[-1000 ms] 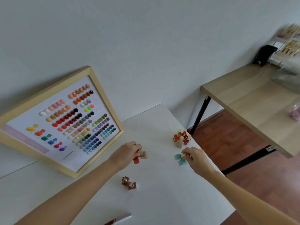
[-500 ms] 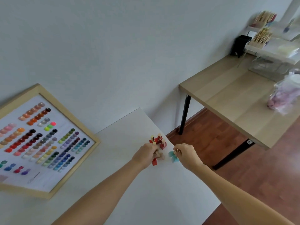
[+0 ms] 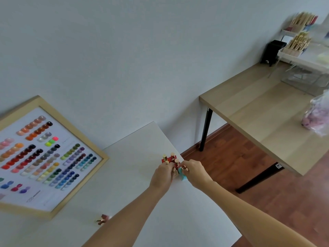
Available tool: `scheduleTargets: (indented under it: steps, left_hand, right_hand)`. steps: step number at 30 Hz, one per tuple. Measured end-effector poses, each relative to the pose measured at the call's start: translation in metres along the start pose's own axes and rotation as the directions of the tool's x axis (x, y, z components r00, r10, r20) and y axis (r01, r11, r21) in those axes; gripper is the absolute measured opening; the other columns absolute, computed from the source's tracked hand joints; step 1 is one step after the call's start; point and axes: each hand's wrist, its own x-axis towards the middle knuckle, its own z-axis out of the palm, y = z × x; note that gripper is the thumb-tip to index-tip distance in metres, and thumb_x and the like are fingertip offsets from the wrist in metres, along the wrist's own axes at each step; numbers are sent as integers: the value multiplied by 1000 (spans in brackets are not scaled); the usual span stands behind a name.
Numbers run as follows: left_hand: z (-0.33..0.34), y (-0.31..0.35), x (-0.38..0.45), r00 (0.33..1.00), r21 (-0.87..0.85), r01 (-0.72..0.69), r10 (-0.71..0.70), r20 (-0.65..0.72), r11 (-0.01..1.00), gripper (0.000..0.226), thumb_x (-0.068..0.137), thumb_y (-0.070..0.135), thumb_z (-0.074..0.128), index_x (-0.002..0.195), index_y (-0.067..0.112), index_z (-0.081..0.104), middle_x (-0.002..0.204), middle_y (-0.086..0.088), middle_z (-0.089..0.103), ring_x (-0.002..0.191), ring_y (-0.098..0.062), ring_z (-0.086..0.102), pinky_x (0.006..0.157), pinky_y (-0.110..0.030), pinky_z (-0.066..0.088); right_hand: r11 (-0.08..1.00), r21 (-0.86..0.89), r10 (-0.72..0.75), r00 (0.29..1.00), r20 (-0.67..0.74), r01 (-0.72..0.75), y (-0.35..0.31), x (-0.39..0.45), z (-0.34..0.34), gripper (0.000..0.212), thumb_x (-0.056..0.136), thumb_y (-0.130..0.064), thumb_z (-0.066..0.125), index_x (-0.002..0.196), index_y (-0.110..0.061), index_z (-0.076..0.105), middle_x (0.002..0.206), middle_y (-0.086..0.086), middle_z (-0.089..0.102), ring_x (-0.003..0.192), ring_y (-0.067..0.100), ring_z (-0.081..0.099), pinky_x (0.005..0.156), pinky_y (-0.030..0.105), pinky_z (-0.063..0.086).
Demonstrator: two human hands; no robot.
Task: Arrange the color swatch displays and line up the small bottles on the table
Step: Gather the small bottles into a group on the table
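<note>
A wood-framed color swatch display [image 3: 51, 154] leans against the wall at the left of the white table [image 3: 135, 196]. At the table's far right corner stands a cluster of small red bottles [image 3: 170, 158] with gold caps. My left hand [image 3: 162, 175] is closed around small red and beige bottles right beside that cluster. My right hand [image 3: 195, 172] pinches small teal bottles [image 3: 182, 172] against the left hand's bottles. Two more small red bottles [image 3: 102, 219] lie near my left forearm, partly hidden by it.
The cluster sits close to the table's right edge, with wooden floor [image 3: 240, 166] below. A second wooden table [image 3: 263, 122] stands to the right, carrying a plastic bag [image 3: 316, 118], clear racks of bottles [image 3: 300, 41] and a black box [image 3: 272, 51].
Both hands have carried their bottles across the table to the red cluster at the far right corner and now meet there. The view has swung right, so the swatch display sits further left.
</note>
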Motion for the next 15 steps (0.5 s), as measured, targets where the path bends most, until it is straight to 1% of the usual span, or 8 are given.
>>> scheduleTargets:
  steps: [3,7,9,12,15]
  left_hand:
    - [0,0,-1,1000,14,-3,3,5,1000,21,93,15,56,113,13,61,110,-9,66,98,-25,64,86,-37,57]
    - [-6,-4,-5,1000,41,1,-2,22,999,30,88,12,62,118,13,59,114,-9,64,104,-25,63,90,-36,55]
    - [-11,-7,-7,1000,81,-10,8,29,997,31,88,13,63,118,13,58,113,-8,63,104,-25,62,90,-34,53]
    - [-22,-13,-11,997,154,-28,18,69,988,33,88,15,63,120,12,56,113,-9,63,104,-26,61,87,-33,51]
    - [-41,-22,-18,989,152,-44,22,144,987,40,87,19,64,125,13,54,114,-10,62,104,-27,60,88,-39,52]
  right_hand:
    - [1000,25,-3,1000,11,3,0,-2,0,31,91,-14,57,121,-25,57,99,5,60,86,19,56,74,26,49]
    - [999,30,-26,999,26,25,0,-7,0,45,89,-15,62,130,-28,49,105,4,60,93,18,56,83,28,51]
    - [999,22,-26,999,25,26,-1,-12,0,49,88,-15,63,132,-29,46,107,2,59,92,16,58,84,29,53]
    - [1000,11,-14,1000,13,14,-5,-21,0,51,88,-19,64,134,-29,43,112,1,57,91,14,60,81,27,56]
    - [1000,19,16,998,-57,-15,-10,-35,3,50,88,-22,64,133,-27,44,123,0,53,102,15,56,87,24,51]
